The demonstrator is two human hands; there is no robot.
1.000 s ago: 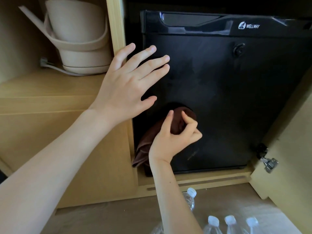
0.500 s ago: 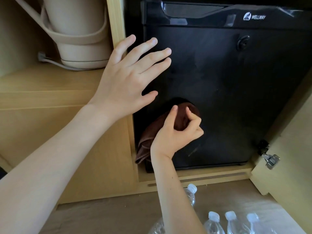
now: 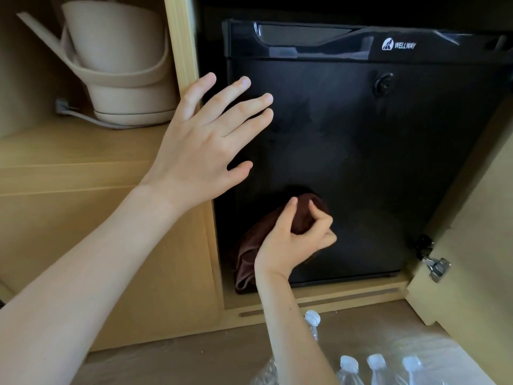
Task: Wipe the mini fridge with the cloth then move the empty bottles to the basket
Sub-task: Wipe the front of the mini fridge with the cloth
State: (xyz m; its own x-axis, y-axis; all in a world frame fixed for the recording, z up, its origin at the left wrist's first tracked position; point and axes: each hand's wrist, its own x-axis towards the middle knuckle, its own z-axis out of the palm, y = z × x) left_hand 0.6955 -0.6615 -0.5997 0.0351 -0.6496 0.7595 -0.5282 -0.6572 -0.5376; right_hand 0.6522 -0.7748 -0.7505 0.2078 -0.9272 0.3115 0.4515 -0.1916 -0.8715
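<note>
Our right hand (image 3: 294, 240) pinches one brown cloth (image 3: 258, 245) against the fridge (image 3: 374, 162), cloth trailing down-left; left hand (image 3: 205, 140) spread flat above. Four bottles (image 3: 377, 369) stand below, caps up.

Black mini fridge (image 3: 374, 162), door shut; brown cloth (image 3: 301, 218) bunched against its lower left; capped clear bottles (image 3: 376, 369) stood below.

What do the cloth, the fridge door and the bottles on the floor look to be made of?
Cloth: soft brown fabric, probably microfibre or terry, since it bunches and folds in the right hand.
Fridge door: smooth black, likely plastic or painted metal; matte panel, glossier top band with reflections.
Bottles: clear thin plastic with white caps; see-through and crinkled.
</note>
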